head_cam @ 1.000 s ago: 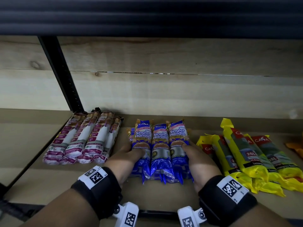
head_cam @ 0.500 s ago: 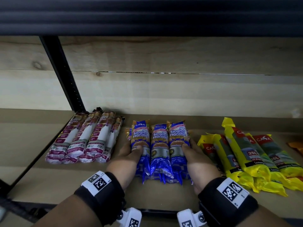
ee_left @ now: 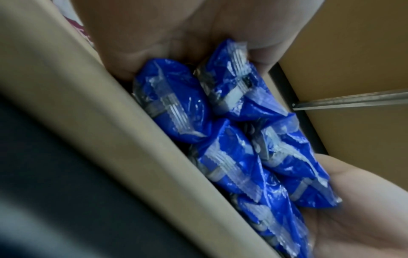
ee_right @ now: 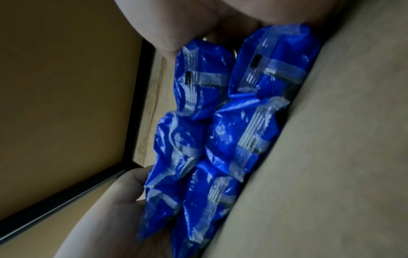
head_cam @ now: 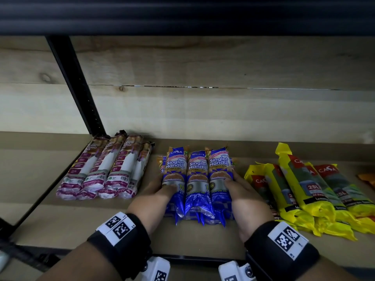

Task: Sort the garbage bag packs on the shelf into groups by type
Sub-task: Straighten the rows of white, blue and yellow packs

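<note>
A stack of blue "Singlet Handle" garbage bag packs (head_cam: 197,179) lies on the middle of the wooden shelf (head_cam: 60,226), three on top and more beneath. My left hand (head_cam: 156,191) grips its left side with the thumb on the top pack. My right hand (head_cam: 241,193) grips the right side the same way. In the left wrist view the crimped ends of the blue packs (ee_left: 232,139) show between both palms; in the right wrist view the blue packs (ee_right: 220,131) rest on the shelf board. Purple-and-white packs (head_cam: 105,169) lie to the left, yellow packs (head_cam: 304,191) to the right.
A black upright post (head_cam: 75,84) stands behind the purple group. An orange pack (head_cam: 367,178) shows at the far right edge. A wooden back wall (head_cam: 203,110) closes the shelf, and a dark shelf (head_cam: 182,15) hangs overhead. Narrow gaps separate the three groups.
</note>
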